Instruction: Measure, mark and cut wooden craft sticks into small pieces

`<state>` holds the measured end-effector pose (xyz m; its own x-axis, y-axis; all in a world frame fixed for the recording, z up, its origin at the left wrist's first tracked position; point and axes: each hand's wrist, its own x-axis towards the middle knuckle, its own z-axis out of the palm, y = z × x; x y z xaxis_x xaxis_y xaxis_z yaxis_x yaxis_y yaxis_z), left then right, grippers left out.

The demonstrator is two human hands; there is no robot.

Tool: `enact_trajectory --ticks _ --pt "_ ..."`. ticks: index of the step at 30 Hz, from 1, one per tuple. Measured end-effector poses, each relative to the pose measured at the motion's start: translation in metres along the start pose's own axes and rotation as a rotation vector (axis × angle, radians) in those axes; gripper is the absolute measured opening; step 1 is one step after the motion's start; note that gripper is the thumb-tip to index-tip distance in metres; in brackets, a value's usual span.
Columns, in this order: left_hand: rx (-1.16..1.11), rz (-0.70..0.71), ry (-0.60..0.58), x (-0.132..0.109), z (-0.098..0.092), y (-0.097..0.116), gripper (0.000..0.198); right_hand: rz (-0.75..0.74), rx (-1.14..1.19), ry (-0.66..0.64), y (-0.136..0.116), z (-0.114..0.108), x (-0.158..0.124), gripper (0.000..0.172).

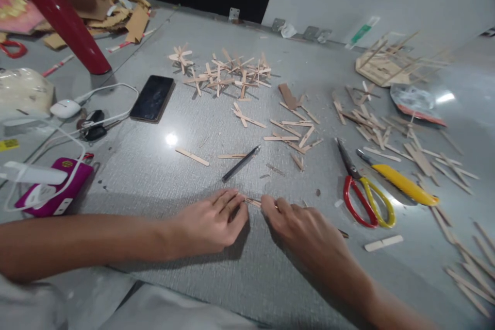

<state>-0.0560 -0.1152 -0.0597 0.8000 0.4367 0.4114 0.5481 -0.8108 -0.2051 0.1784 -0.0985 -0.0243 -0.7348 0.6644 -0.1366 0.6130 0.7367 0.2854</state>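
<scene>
Near the front of the grey table, my left hand (218,219) is closed, its fingertips pinching one end of a wooden craft stick (253,202). My right hand (297,221) is curled at the other end of that stick, fingertips against it. From behind the right palm pokes the dark end of a slim tool (343,234); most of it is hidden by the hand, so its kind is unclear. A dark pen (241,164) lies just beyond the hands, beside two loose craft sticks, one of them (192,157) to the left.
Right of my hands lie red-and-yellow scissors (363,198), a yellow-handled saw-like tool (404,183) and scattered sticks. Joined stick pieces (232,72) sit farther back. Leftward are a phone (152,98), a purple box (56,185) with cables, and a red post (58,15).
</scene>
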Motion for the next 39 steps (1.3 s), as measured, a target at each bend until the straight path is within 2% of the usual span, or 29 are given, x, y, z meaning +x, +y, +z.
enact_trajectory --ticks 9,13,19,23,29,33,39 --pt "-0.045 0.011 -0.045 -0.003 0.001 -0.001 0.035 0.009 0.003 0.050 0.000 0.002 -0.006 0.027" --pt "-0.075 0.007 -0.013 -0.004 0.002 -0.003 0.032 0.028 -0.002 0.070 0.001 0.006 -0.006 0.025" --pt "-0.108 -0.076 0.056 -0.005 0.004 -0.009 0.029 0.038 -0.033 0.211 0.001 0.018 -0.004 0.024" --pt "-0.182 -0.161 -0.010 -0.003 0.005 -0.005 0.043 0.015 -0.045 0.226 -0.002 0.017 -0.005 0.022" --pt "-0.229 -0.155 -0.185 -0.008 0.001 0.004 0.064 0.012 -0.151 0.212 -0.007 0.008 -0.006 0.025" --pt "-0.241 -0.114 -0.283 -0.008 -0.006 0.001 0.077 0.034 -0.236 0.117 -0.012 0.003 -0.005 0.022" --pt "-0.214 -0.109 -0.352 -0.003 -0.011 -0.003 0.074 0.057 -0.186 0.028 -0.017 0.004 -0.005 0.022"
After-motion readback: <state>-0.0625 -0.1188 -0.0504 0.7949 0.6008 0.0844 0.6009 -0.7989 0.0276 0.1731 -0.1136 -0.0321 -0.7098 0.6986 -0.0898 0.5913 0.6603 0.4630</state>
